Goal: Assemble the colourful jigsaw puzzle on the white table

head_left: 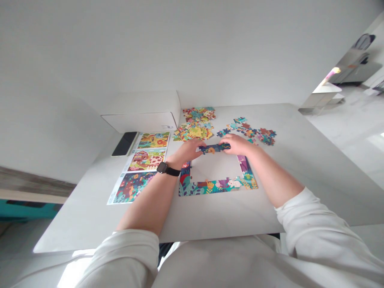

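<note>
A dark blue strip of joined jigsaw puzzle pieces (213, 149) spans the gap between my hands. My left hand (191, 150), with a black watch on the wrist, grips the strip's left end. At the right end, the fingers of my right hand (235, 144) are closed on it. Just below lies a puzzle border (216, 186) joined along its bottom and sides, with bare table inside. Whether the strip touches the side pieces cannot be made out, as my hands cover the upper corners.
Behind my hands lie piles of loose pieces, a yellowish one (195, 132) and a bluish-brown one (258, 134). On the left are a sheet with three pictures (147, 160), a phone (124, 144) and a white box (138, 120) against the wall.
</note>
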Demonstrator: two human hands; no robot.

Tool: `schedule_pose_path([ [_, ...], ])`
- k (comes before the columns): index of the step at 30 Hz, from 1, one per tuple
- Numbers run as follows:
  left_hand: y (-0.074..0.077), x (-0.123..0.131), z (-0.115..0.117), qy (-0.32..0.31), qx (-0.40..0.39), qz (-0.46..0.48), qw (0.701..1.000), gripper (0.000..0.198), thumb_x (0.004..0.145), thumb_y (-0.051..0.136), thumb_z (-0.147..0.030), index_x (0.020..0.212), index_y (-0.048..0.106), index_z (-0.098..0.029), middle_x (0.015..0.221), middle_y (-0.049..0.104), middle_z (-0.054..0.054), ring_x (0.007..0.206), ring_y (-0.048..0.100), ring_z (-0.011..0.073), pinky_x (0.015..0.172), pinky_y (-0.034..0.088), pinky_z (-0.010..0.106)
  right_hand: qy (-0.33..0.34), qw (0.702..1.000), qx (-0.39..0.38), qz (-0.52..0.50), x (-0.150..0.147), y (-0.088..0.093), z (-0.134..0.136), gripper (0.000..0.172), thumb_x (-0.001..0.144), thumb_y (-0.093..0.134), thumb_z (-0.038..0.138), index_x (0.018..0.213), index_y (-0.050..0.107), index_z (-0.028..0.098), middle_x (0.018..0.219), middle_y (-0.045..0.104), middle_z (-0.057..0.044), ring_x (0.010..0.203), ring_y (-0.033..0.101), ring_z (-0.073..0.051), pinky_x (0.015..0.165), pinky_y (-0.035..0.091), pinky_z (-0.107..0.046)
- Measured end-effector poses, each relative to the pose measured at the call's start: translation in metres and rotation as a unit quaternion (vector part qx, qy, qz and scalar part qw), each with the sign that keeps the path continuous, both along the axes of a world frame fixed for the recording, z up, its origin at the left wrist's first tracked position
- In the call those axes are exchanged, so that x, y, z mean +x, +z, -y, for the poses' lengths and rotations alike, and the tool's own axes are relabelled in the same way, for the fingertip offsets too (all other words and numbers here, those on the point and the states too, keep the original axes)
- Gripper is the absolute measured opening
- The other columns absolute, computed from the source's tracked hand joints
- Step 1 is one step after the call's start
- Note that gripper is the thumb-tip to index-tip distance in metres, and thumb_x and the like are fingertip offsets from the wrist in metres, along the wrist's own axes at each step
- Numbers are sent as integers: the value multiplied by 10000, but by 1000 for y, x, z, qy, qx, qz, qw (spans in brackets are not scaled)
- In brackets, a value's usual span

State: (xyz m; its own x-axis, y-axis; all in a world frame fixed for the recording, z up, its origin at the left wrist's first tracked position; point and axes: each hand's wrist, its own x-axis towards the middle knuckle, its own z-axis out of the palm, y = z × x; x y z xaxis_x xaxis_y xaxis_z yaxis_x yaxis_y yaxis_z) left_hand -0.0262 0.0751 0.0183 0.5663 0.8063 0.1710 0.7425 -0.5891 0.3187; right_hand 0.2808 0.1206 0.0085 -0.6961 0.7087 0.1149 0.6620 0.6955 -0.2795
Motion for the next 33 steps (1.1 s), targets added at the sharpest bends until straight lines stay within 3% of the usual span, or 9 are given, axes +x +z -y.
schedule_pose_path([
  [16,-5,4,-3,-18,9,2,1000,351,930,647,-180,1238,802,-247,1288,767,82,1262,693,280,1151,535,436,-5,1000,-29,4,2,-3,-6,306,871,779,257,1171,839,256,1221,758,-96,1128,711,-276,1019,549,-378],
  [23,-3,2,0,-30,11,2,1000,355,959,613,-213,1261,797,-246,1309,759,89,1276,683,282,1159,528,442,-22,998,-51,7,19,19,-5,521,841,791,149,1344,779,282,1357,748,-93,1242,692,-308,1089,536,-422],
  [28,-2,6,1,-34,6,15,999,336,995,640,-332,1289,786,-258,1336,749,91,1304,664,290,1168,521,445,-56,997,-39,31,34,26,-7,469,861,841,297,1327,790,292,1330,756,-87,1216,700,-325,1059,551,-442],
  [33,0,12,5,-23,7,0,1000,343,977,669,-319,1294,781,-249,1372,742,99,1322,650,313,1202,487,484,-59,995,-49,56,22,18,-6,464,826,891,352,1279,809,289,1278,763,-92,1164,712,-317,1000,564,-401],
])
